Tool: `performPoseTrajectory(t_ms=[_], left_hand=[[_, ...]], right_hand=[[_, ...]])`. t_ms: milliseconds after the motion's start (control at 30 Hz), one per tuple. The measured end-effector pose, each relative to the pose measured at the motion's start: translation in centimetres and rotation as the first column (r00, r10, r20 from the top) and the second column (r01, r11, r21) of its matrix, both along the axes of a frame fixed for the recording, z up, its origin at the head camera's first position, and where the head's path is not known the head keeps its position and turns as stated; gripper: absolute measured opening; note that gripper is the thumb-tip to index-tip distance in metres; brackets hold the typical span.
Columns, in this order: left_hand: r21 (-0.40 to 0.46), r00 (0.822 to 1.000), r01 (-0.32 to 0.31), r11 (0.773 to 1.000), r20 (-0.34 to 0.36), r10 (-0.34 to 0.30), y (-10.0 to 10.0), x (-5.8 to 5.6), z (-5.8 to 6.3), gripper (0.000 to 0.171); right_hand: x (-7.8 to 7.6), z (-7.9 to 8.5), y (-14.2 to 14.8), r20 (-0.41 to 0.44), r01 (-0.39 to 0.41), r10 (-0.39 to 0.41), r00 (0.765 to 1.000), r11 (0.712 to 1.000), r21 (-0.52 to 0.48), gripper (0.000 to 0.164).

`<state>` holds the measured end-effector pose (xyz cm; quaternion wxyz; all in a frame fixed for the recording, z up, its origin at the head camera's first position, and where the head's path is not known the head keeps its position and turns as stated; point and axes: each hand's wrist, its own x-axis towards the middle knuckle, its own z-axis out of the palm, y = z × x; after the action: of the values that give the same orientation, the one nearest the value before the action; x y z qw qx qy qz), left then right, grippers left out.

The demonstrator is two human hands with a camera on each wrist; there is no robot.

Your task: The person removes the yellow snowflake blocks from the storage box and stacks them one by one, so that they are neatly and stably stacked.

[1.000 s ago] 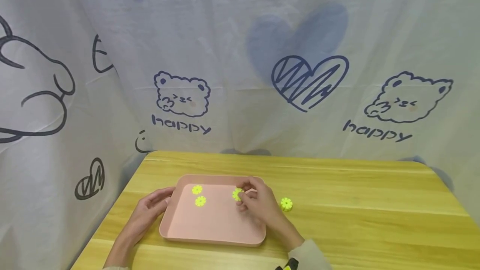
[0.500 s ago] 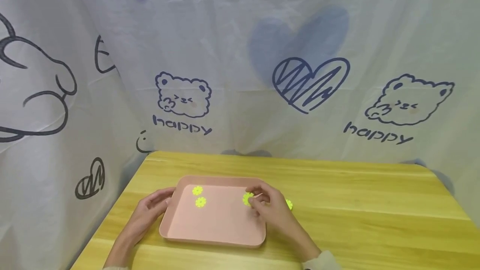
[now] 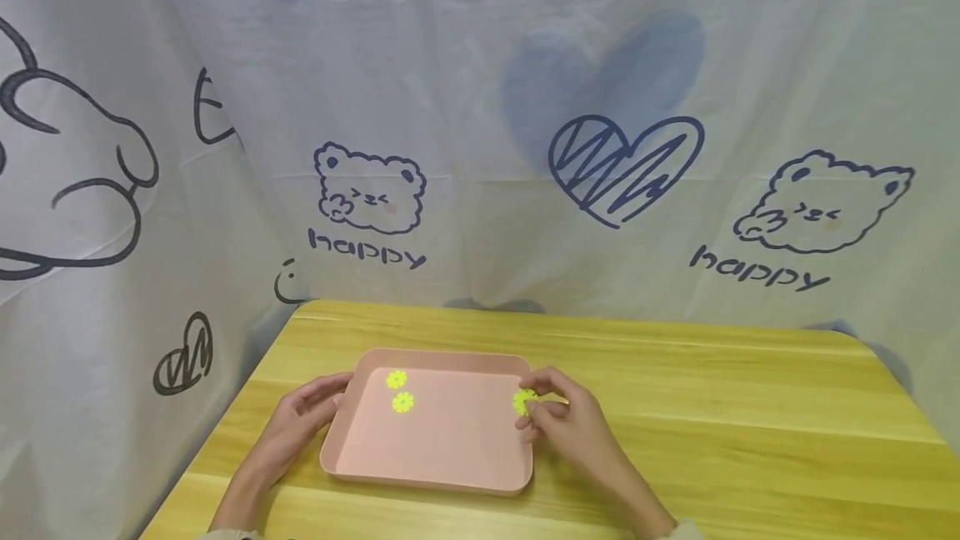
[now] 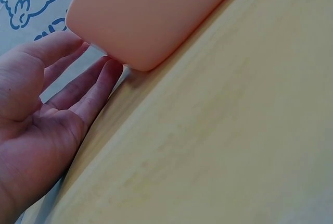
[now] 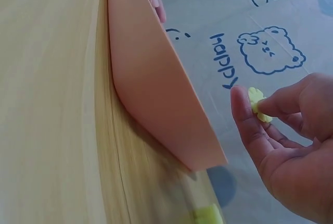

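My right hand pinches a yellow flower-shaped disc between thumb and fingers, over the right rim of the pink tray. The right wrist view shows this disc edge-on, above the tray's wall. Two similar discs, one farther back and one nearer, lie flat in the tray's left part. My left hand rests against the tray's left side with loosely extended fingers. In the left wrist view, its fingertips touch the outer wall of the tray.
On the wooden table, another yellow-green piece shows at the right wrist view's lower edge; in the head view my right hand hides it. A white cloth with printed bears and hearts hangs behind and left of the table.
My right hand has moved right with the pinched disc, from above the tray to its right rim. It now covers the piece on the table. The left hand and tray have stayed put.
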<state>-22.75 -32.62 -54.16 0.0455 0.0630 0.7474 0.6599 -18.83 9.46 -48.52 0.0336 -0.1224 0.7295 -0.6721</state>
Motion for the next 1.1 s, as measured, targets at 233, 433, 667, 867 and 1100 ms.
performPoseTrajectory(t_ms=[233, 433, 667, 867, 1100], left_hand=[[0.003, 1.000, -0.006, 1.000, 0.010, 0.006, -0.2, 0.1, -0.2, 0.048], [0.005, 1.000, -0.007, 1.000, 0.025, 0.007, -0.1, 0.2, -0.3, 0.049], [0.019, 1.000, 0.005, 1.000, 0.006, -0.005, -0.1, 0.0, -0.1, 0.047], [0.017, 1.000, 0.019, 1.000, 0.006, -0.019, 0.0, -0.1, 0.0, 0.048], [0.033, 1.000, 0.027, 0.999, -0.005, -0.026, -0.1, 0.0, -0.2, 0.047]], right_hand=[[0.0, -0.4, 1.3, -0.015, -0.016, 0.016, 1.000, 0.999, 0.034, 0.030], [0.1, -0.5, 2.3, -0.014, -0.010, 0.010, 1.000, 0.999, 0.042, 0.035], [-0.1, -0.4, 3.0, 0.001, 0.015, -0.016, 1.000, 0.999, 0.052, 0.040], [-0.4, -0.2, 3.5, 0.025, 0.045, -0.046, 0.999, 0.999, 0.026, 0.042], [-0.4, -0.1, 3.9, 0.009, 0.052, -0.052, 0.999, 0.998, 0.025, 0.044]])
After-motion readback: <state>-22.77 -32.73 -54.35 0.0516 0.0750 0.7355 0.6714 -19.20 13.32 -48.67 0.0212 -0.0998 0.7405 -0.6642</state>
